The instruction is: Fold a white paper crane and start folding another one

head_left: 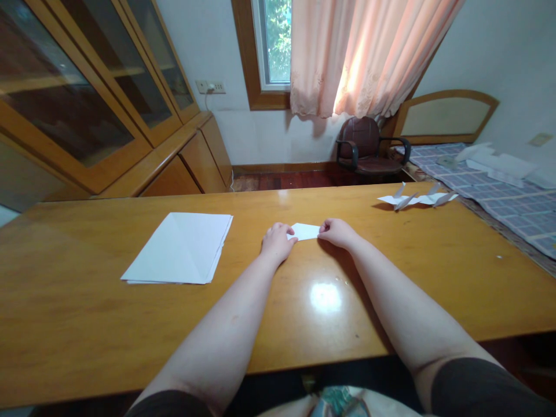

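Both forearms reach forward from dark sleeves [473,387] at the lower edge and converge over the middle of the table, wrists low, the hands facing each other. Left hand [277,242]: back upward, fingers bent, thumb and forefinger gripping the left end of a small folded white paper [305,231]. Right hand [339,233]: fingers curled in, right end of the same piece pinched at thumb and forefinger. The paper lies between the two hands, at or just above the wood; contact hard to tell. Table [78,324]: yellow-brown, glossy, a bright glare spot nearer the body. To the left, well apart from the left hand, a stack of white sheets [182,249], edges slightly uneven. Far right, near the back edge, folded paper shapes [417,200] with raised points. Beyond: a glass-doored wooden cabinet [202,153] at left, wall sockets [215,87], a window [278,43] partly covered by a pink curtain [321,63], a dark red armchair [362,142], and a bed [473,168] at right under a checked cover, white papers [499,165] lying on it.
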### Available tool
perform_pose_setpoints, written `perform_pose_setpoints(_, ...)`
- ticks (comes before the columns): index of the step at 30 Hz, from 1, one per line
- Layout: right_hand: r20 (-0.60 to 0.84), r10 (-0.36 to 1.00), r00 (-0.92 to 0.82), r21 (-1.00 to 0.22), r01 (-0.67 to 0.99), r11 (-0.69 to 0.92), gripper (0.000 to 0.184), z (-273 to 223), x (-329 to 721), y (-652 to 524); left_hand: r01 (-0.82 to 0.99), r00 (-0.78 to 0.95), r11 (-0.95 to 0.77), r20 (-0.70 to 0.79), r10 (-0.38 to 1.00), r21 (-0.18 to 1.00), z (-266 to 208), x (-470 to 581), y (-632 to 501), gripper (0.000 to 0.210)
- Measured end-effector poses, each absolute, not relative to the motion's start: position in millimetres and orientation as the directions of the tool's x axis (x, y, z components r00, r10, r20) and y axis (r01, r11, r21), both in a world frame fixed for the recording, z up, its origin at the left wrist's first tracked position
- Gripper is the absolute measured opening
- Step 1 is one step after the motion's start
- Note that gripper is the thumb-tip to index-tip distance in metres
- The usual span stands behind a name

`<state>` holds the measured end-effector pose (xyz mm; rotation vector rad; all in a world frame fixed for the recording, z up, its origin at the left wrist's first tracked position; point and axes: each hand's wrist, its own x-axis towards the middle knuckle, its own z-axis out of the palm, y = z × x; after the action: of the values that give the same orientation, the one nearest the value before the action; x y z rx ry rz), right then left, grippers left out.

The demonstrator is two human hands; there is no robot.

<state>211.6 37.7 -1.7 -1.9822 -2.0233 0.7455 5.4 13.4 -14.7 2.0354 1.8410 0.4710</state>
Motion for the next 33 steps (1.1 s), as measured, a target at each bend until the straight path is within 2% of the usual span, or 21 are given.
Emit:
perform_pose_setpoints(5,-0.198,0.978,-0.059,-0.528,0.848,-0.056,0.016,1.3,211.6,36.7,0.875,0.101,-0.100,0.023,0.995,0.473,-16.1,5.2,13.6,0.021)
perform_pose_setpoints(12,-0.178,0.984,-0.004,-0.467,0.881,-0.081,0.024,-4.6,206.1,39.3,0.879,0.111,-0.113,0.032,0.993,0.463,-15.4,4.9,13.0,0.021)
perform_pose_setpoints(21,-0.231,0.972,-0.041,-0.533,0.841,-0.091,0.019,-7.7,210.7,44.2,0.884,0.117,-0.122,0.039,0.992,0.451,-15.5,4.8,11.7,0.021)
perform_pose_setpoints(33,-0.211,0.974,-0.081,-0.598,0.799,-0.063,0.015,-7.3,212.7,45.7,0.913,0.080,-0.091,0.043,0.996,0.398,-13.9,11.0,7.9,0.027)
